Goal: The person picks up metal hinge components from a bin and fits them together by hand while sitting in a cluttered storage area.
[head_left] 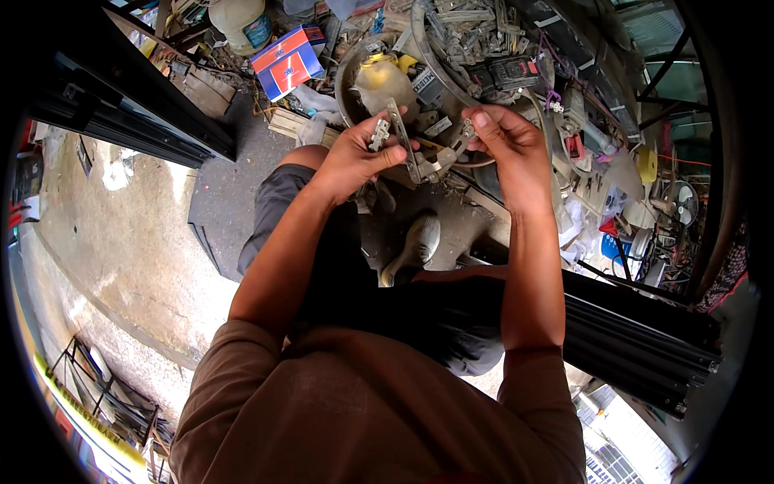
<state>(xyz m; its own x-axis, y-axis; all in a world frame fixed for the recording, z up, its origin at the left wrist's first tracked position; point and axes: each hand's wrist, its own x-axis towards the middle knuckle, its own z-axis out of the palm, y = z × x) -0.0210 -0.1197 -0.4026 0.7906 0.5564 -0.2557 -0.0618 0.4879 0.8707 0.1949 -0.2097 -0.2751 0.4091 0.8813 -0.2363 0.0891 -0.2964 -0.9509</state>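
Between my hands is a jointed metal bracket: a flat strip with holes (403, 139) is joined to a shorter angled arm (439, 164). My left hand (351, 161) is closed on the strip, its thumb pressed near the middle. A small silver metal fitting (379, 135) also sits in the left fingers. My right hand (513, 149) pinches the far end of the angled arm between thumb and fingers, where a small metal end piece (468, 129) shows. Both hands are raised in front of my knees, above the floor and near a round metal basin (345, 81).
In the basin stands a cloudy jug with a yellow top (385, 81). Beyond it lies a heap of metal parts (484, 36). A blue, orange and white box (288, 63) and a white bucket (240, 24) are at the far left. Dark metal frames (637, 343) flank me.
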